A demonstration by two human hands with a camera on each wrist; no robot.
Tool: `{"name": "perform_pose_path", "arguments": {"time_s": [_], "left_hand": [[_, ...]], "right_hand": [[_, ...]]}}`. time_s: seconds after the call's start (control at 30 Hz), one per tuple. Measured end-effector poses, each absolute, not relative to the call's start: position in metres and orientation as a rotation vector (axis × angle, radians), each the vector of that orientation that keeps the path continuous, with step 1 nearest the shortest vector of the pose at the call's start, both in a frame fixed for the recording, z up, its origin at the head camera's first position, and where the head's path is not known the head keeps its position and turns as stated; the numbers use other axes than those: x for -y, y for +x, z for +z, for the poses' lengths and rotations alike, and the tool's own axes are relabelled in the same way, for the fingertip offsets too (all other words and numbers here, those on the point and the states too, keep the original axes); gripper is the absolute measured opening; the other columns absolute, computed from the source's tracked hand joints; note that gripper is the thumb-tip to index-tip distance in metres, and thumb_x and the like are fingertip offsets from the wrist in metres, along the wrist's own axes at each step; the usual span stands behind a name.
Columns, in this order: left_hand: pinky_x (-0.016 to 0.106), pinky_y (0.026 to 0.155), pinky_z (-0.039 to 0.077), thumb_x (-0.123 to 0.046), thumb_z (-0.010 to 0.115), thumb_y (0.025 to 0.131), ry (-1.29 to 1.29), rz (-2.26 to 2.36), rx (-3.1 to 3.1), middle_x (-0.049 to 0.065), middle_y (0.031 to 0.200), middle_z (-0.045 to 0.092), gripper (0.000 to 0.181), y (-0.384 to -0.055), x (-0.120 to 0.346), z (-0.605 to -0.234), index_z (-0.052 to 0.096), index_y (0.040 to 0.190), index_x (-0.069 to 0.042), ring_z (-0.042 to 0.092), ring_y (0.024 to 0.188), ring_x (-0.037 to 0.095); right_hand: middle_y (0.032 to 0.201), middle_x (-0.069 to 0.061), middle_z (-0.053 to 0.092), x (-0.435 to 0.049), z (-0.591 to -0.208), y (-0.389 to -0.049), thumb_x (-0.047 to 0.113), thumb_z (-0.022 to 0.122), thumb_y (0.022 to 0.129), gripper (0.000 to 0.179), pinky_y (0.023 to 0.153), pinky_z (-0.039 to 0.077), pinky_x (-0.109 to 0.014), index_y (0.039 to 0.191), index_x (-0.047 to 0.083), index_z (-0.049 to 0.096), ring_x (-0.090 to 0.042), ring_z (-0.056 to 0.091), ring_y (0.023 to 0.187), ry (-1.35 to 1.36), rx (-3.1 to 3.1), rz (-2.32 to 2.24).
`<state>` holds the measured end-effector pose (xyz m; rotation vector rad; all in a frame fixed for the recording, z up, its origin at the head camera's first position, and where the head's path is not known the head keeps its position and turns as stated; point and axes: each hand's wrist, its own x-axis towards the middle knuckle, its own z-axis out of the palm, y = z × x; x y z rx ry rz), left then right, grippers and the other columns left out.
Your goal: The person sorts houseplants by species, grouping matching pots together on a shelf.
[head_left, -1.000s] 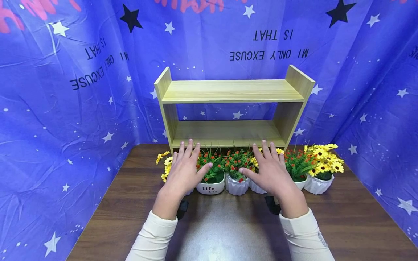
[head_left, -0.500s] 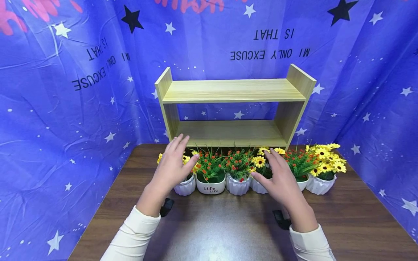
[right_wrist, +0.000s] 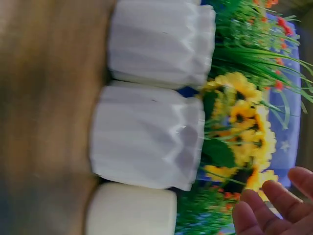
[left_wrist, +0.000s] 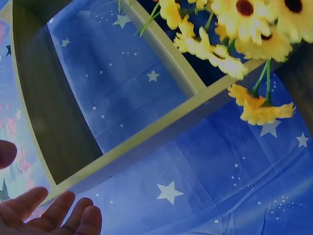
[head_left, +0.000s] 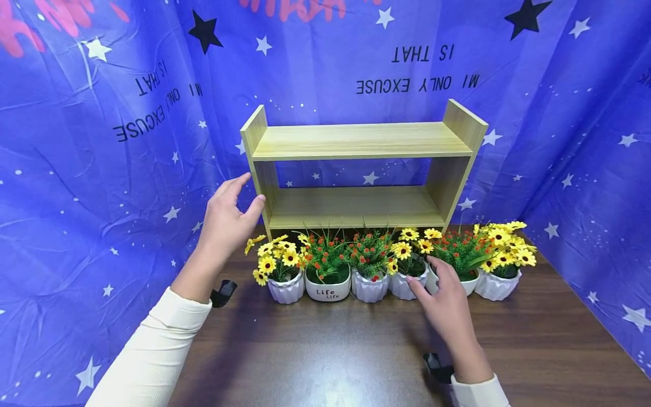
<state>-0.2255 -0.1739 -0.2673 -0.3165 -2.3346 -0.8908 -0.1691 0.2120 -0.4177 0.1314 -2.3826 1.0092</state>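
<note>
My left hand (head_left: 227, 223) is raised beside the left side panel of a light wooden two-tier shelf (head_left: 361, 141), fingers apart from the thumb and nothing between them. In the left wrist view its fingertips overlap the end of the shelf frame (left_wrist: 132, 142). Low at the front, my right hand (head_left: 447, 305) reaches toward a white fluted pot (head_left: 404, 287) of yellow flowers, thumb and fingers spread and holding nothing. In the right wrist view the fingers (right_wrist: 274, 210) are near the yellow blooms (right_wrist: 244, 122), beside a fluted pot (right_wrist: 146, 134).
Several potted artificial plants stand in a row before the shelf, among them a white "Life" pot (head_left: 328, 291) with red flowers and a yellow-flowered pot (head_left: 497, 285) at the right end. They stand on a dark wooden table (head_left: 315, 345). A blue star-print cloth (head_left: 127, 226) hangs around.
Both hands were spread over the plants. The left hand has moved left and up to the shelf's side; the right has moved right and down, in front of the pots.
</note>
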Motion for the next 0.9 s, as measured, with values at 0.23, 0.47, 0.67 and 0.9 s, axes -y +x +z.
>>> {"name": "perform_pose_path", "arguments": {"time_s": [0.23,0.47,0.67,0.9], "left_hand": [[0.050,0.099,0.043,-0.026,0.060,0.095,-0.192,-0.995,2.375,0.020,0.139,0.052,0.064,-0.241,0.177,-0.260,0.039,0.148,0.002,0.053,0.124,0.037],[0.053,0.105,0.039,-0.029,0.058,0.097,-0.179,-1.104,2.440,0.022,0.149,0.040,0.075,-0.255,0.177,-0.261,0.022,0.155,0.001,0.047,0.131,0.040],[0.050,0.105,0.040,-0.030,0.057,0.097,-0.194,-1.173,2.422,0.020,0.145,0.045,0.073,-0.269,0.177,-0.266,0.023,0.156,-0.002,0.049,0.130,0.037],[0.050,0.100,0.044,-0.031,0.057,0.097,-0.208,-1.180,2.379,0.019,0.143,0.048,0.066,-0.282,0.172,-0.268,0.032,0.155,-0.012,0.051,0.128,0.034]], "right_hand": [[0.125,-0.031,0.055,-0.211,-0.437,-0.172,0.022,0.077,0.087,0.060,0.087,0.044,-0.058,0.131,-0.010,0.052,-0.045,0.056,0.109,-0.057,2.398,1.082],[0.130,-0.034,0.051,-0.211,-0.453,-0.180,0.024,0.073,0.090,0.064,0.097,0.042,-0.057,0.135,-0.012,0.046,-0.049,0.055,0.116,-0.207,2.461,1.216],[0.130,-0.035,0.051,-0.207,-0.461,-0.186,0.022,0.073,0.090,0.068,0.100,0.041,-0.055,0.137,-0.015,0.042,-0.047,0.053,0.119,-0.251,2.481,1.276],[0.134,-0.033,0.046,-0.199,-0.463,-0.192,0.021,0.071,0.091,0.072,0.103,0.039,-0.054,0.142,-0.013,0.035,-0.047,0.049,0.123,-0.343,2.433,1.395]]}}
